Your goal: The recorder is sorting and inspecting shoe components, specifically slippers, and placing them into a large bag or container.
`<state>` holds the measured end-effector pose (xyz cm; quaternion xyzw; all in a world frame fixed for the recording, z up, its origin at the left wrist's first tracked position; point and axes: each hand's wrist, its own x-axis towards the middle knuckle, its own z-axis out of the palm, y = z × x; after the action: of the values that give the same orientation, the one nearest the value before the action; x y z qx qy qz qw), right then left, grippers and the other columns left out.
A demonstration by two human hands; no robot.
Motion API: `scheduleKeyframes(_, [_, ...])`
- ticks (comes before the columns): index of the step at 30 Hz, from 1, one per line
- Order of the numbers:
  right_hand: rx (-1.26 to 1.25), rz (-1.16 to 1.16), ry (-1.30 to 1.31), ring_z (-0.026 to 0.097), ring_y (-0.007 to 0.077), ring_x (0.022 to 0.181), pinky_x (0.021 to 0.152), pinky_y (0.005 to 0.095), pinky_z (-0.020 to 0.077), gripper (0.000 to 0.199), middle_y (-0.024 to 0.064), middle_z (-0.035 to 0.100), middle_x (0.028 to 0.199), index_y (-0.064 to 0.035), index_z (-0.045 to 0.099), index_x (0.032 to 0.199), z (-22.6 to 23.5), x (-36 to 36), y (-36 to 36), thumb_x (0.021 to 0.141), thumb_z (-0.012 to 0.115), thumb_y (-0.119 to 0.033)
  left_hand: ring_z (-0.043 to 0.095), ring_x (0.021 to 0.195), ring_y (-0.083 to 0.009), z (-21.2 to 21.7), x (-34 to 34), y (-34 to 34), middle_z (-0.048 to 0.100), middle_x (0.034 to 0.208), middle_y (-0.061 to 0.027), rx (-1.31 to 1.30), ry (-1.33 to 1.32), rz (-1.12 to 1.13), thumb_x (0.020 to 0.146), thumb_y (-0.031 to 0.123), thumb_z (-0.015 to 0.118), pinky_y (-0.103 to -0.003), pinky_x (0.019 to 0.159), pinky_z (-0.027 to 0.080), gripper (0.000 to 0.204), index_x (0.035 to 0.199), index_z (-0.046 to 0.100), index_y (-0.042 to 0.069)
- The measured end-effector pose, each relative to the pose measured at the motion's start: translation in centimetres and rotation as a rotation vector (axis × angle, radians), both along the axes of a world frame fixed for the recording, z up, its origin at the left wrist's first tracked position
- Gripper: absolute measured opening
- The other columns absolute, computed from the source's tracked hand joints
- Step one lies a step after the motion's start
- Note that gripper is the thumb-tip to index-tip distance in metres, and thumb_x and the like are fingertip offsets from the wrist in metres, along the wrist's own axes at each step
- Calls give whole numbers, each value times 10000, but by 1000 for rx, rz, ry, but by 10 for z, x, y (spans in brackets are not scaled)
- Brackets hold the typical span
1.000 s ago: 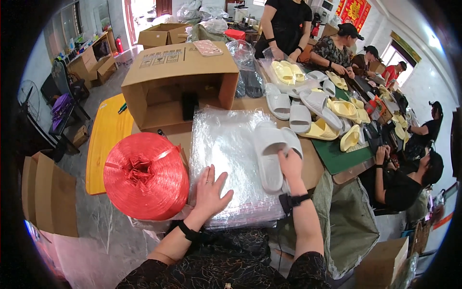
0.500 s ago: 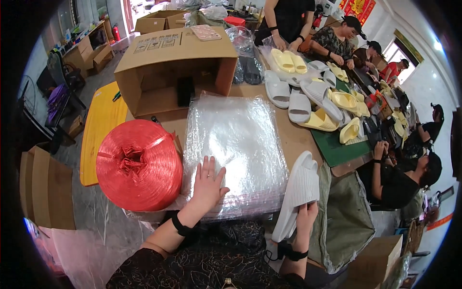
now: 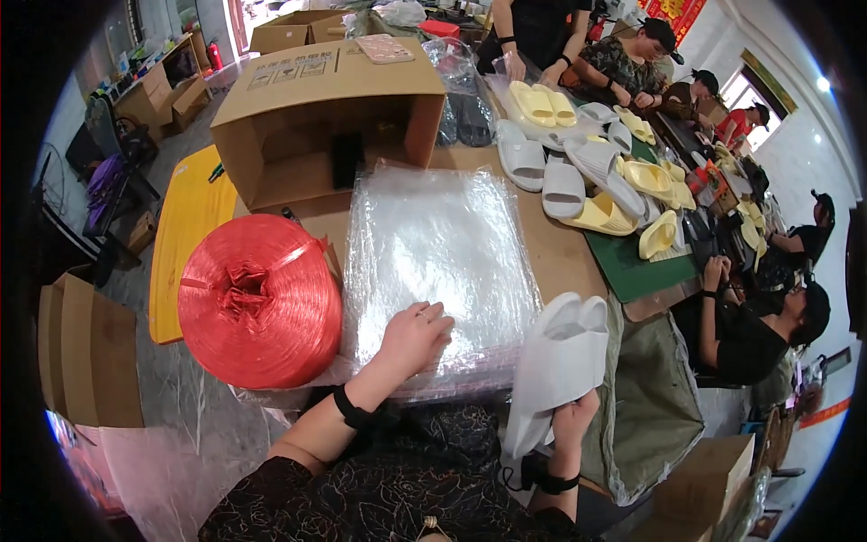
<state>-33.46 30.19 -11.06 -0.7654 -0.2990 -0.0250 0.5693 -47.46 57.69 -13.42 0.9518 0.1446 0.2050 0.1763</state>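
Observation:
A pair of white slippers [image 3: 562, 361] stands pressed together, toes up, over the table's near right edge. My right hand [image 3: 573, 420] is closed around their lower part. Across the middle lies a stack of clear plastic bags [image 3: 433, 244], its surface shiny and wrinkled. My left hand [image 3: 414, 341] rests on the near part of that stack with its fingers bent and close together. Whether a bag edge is pinched under the fingertips is hidden. Left of the stack sits a big roll of red plastic twine [image 3: 298, 316].
An open cardboard box [image 3: 321, 99] lies on its side at the back, a phone [image 3: 386, 49] on top. Grey and yellow slippers [image 3: 564, 190] crowd the right, partly on a green mat [image 3: 637, 271]. A yellow board [image 3: 185, 244] lies left. Several co-workers sit or stand along the right.
My left hand has slid right over the bags, its spread fingers now bent. In my right hand the slippers have turned, so that both toes show.

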Motion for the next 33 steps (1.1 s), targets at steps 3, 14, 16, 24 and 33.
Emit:
scheduleKeyframes(3, [-194, 133, -137, 653, 314, 863, 764, 364, 505, 316, 178, 669, 974, 5, 624, 1084, 6, -6, 1, 804, 673, -132, 615, 1012, -302, 7, 6, 2, 670, 1107, -108, -195, -71, 34, 861, 230, 640, -389, 871, 499, 203, 1017, 710, 120])
scheduleKeyframes(14, [-783, 323, -303, 607, 384, 714, 599, 485, 468, 312, 203, 606, 751, -1, 590, 762, 23, -27, 28, 850, 651, -294, 602, 1047, -303, 38, 8, -5, 640, 1211, -100, -319, -200, -55, 888, 201, 603, -379, 895, 481, 240, 1088, 702, 112])
scheduleKeyframes(16, [-796, 295, -339, 604, 384, 687, 588, 477, 473, 320, 205, 598, 723, -3, 562, 731, 19, -27, 37, 866, 638, -284, 534, 1174, -316, 42, 5, -15, 603, 1279, -79, -84, -207, -188, 876, 192, 621, -401, 953, 447, 244, 1094, 698, 113])
scheduleKeyframes(24, [-625, 300, -374, 604, 419, 709, 615, 501, 466, 321, 210, 598, 727, -8, 548, 756, -11, 4, 121, 875, 615, -299, 445, 1306, -296, 68, -12, -49, 546, 1362, -43, -154, -309, -383, 859, 141, 646, -439, 1016, 396, 275, 1131, 673, 104])
scheduleKeyframes(33, [-387, 160, -240, 570, 389, 982, 819, 473, 460, 466, 249, 571, 1025, 45, 543, 1165, -6, 20, 192, 880, 638, -312, 478, 1274, -291, 71, -34, -38, 551, 1356, -50, -139, -259, -324, 839, 177, 675, -410, 995, 412, 308, 1141, 671, 121])
